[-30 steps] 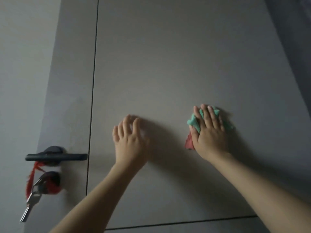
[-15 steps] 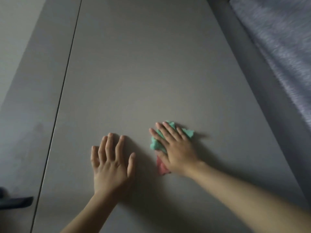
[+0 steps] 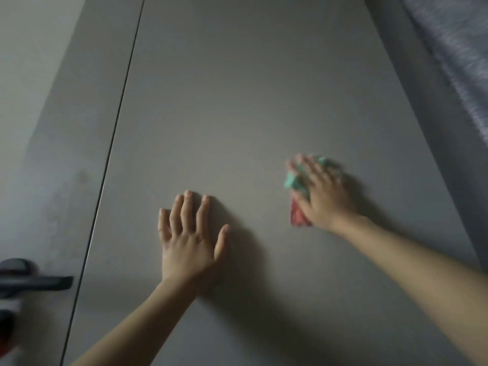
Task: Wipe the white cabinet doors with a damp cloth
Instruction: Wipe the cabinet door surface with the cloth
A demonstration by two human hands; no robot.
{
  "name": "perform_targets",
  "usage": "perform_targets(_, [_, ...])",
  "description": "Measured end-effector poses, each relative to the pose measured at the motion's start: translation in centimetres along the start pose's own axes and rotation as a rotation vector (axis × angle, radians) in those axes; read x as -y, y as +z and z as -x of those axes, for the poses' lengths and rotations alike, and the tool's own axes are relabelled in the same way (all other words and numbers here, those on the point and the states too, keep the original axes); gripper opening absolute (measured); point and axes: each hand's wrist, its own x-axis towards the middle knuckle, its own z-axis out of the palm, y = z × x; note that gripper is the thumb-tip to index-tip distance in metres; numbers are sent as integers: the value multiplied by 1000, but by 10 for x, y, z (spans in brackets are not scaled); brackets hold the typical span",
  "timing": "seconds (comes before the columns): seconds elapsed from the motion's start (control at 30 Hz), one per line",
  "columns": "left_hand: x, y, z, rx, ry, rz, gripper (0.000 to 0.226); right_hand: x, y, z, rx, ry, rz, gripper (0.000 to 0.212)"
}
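The cloth (image 3: pixel 295 182) is a bunched piece, green at the top and red-pink at the bottom. It lies against the cabinet door (image 3: pixel 250 96) a little right of the middle of the frame. Most of it is hidden under the right hand (image 3: pixel 320 195); only its left edge and a bit of its top come out from under the fingers. The right hand lies flat on the cloth with its fingers spread and rather straight, so it presses the cloth on the door and does not clutch it. I judge this is on purpose: a flat palm gives wide, even contact with the panel, which wiping needs. The hand and the cloth are blurred, so the exact place of the thumb cannot be told.

The left hand (image 3: pixel 188 241) is at the lower middle of the frame, well apart from the cloth. It is open, with fingers straight and a little fanned, the palm on the same door, and it holds nothing. Probably it serves as a support for the body and keeps the door from moving under the pressure of the other hand.

The door fills the centre of the frame. A thin dark gap (image 3: pixel 116 143) along its left side separates it from the next panel (image 3: pixel 66 180). At the lower left edge there is a dark lever handle (image 3: pixel 37 282), with something red under it that is cut off by the frame. At the upper right hangs a grey curtain (image 3: pixel 454 48).
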Motion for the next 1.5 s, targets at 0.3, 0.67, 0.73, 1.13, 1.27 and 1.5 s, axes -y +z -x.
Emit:
perform_targets(0.3, [5,-1,-1,17,32,5,84,54,9,89,65,-375,5,68])
perform_targets(0.67, [-80,6,4,39,208,210,70,49,18,126,-5,-61,-85,58])
perform_targets(0.73, [-85,16,5,70,227,207,71,4,13,140,46,-141,35,58])
perform_targets(1.13, [-88,33,9,71,267,19,86,-63,13,173,78,-157,61,64])
perform_targets(1.27, [-89,33,9,72,273,17,88,-113,6,140,-31,463,-31,68])
perform_targets(1.5, [-88,33,9,80,276,20,91,-56,20,212,11,88,-22,59])
